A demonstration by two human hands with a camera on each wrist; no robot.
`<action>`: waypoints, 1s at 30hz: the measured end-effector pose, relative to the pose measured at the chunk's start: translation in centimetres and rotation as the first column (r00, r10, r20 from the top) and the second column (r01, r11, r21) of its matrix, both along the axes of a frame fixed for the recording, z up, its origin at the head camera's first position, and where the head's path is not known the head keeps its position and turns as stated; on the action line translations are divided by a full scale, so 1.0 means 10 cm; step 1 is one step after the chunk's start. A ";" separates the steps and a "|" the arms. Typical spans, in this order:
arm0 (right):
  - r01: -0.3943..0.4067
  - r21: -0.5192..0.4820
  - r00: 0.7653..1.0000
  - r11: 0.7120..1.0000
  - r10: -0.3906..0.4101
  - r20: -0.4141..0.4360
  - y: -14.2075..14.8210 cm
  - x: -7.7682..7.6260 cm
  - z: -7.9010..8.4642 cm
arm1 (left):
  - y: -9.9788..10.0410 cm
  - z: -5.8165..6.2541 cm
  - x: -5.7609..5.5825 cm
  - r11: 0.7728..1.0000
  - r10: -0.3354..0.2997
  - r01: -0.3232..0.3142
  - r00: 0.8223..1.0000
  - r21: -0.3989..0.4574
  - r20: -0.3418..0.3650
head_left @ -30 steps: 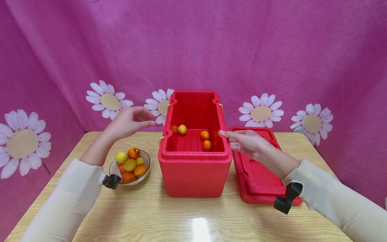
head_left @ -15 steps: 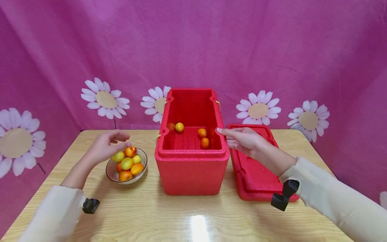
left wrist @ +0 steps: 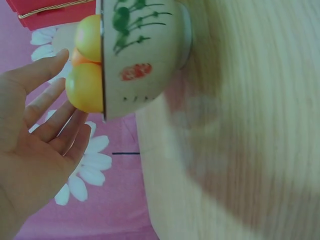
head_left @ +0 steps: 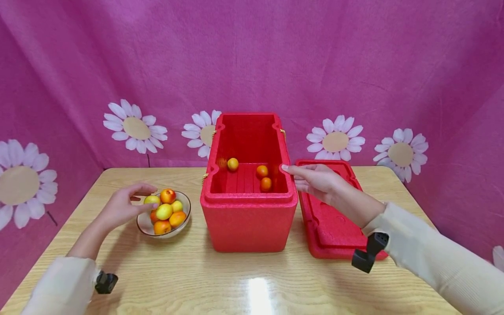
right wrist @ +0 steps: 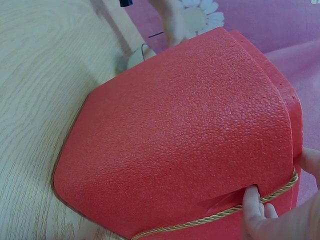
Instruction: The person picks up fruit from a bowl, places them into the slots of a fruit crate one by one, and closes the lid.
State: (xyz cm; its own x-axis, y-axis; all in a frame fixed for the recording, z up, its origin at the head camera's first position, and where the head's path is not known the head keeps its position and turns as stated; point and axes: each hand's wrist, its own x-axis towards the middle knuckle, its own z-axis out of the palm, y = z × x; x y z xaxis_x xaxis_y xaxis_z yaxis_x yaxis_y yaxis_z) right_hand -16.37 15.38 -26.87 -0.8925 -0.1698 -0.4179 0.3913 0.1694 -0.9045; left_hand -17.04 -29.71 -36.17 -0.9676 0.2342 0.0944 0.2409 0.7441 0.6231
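Observation:
On the left, my left hand (head_left: 122,205) reaches over the edge of a ceramic bowl (left wrist: 150,55) heaped with yellow and orange fruit. Its thumb and fingertips lie spread around a yellow fruit (left wrist: 86,89), right at its surface, not closed on it. A red foam box (head_left: 249,225), lidless, stands in the middle. My right hand (head_left: 319,177) holds the box's right side, thumb on the rim and fingers at the gold rope (right wrist: 200,221) outside. Inside the box lie one yellow fruit (head_left: 232,164) and two orange ones (head_left: 261,171).
The red lid (head_left: 342,223) lies on the wooden table (head_left: 177,275), right of the box and under the right forearm. A pink curtain (head_left: 248,57) with white daisies hangs close behind the table.
My left hand has come down and left, from above and behind the bowl to the yellow fruit at its left edge. The right hand keeps its hold on the box. The view has shifted slightly.

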 end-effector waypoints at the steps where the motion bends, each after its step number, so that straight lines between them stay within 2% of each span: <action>1: 0.001 0.000 1.000 1.000 -0.001 -0.001 0.00 0.00 0.00 | -0.01 -0.01 0.00 1.000 0.000 0.000 1.000 -0.004 0.000; 12: 0.007 0.008 1.000 1.000 -0.007 -0.003 -0.01 0.00 -0.02 | -0.04 -0.11 0.04 0.999 0.032 -0.032 0.999 -0.010 -0.025; 18: -0.002 0.024 1.000 1.000 0.002 0.001 0.01 0.01 -0.02 | -0.03 -0.09 0.04 0.998 0.057 -0.057 0.997 -0.010 -0.043; 25: -0.011 0.019 1.000 1.000 0.011 -0.002 0.01 0.01 -0.03 | -0.04 -0.05 0.07 0.997 0.074 -0.074 0.997 0.012 -0.009; 30: -0.017 -0.001 1.000 1.000 0.017 -0.008 0.00 0.01 -0.02 | -0.07 0.00 0.10 0.996 0.090 -0.090 0.996 0.014 -0.014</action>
